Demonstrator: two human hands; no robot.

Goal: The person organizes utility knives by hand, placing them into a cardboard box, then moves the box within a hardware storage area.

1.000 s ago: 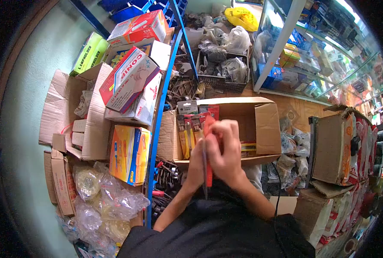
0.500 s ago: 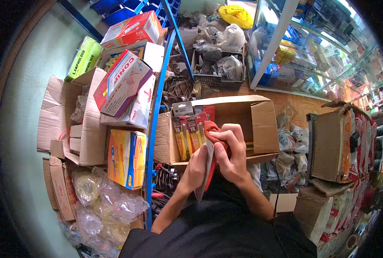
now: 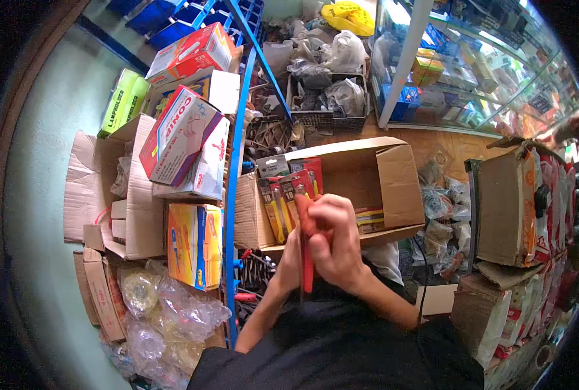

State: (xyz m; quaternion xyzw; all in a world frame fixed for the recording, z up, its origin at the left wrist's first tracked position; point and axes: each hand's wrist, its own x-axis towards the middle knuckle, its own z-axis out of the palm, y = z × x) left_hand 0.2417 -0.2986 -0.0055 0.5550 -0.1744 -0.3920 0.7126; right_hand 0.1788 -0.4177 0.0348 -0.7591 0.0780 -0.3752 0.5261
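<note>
Red carded tool pack [image 3: 306, 276] held edge-on, upright, near chest, just in front of open cardboard box [image 3: 397, 185] with matching packs [image 3: 282, 198]. Left hand [image 3: 291, 260] and right hand [image 3: 334, 242] pressed against its opposite faces, fingers curled over top. Likely light, stiff, flat; blister probably slick, so grip by card edges.

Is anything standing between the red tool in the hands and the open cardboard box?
Nothing visible does. The red tool, held by the left hand and right hand, is at the near edge of the cardboard box.
</note>
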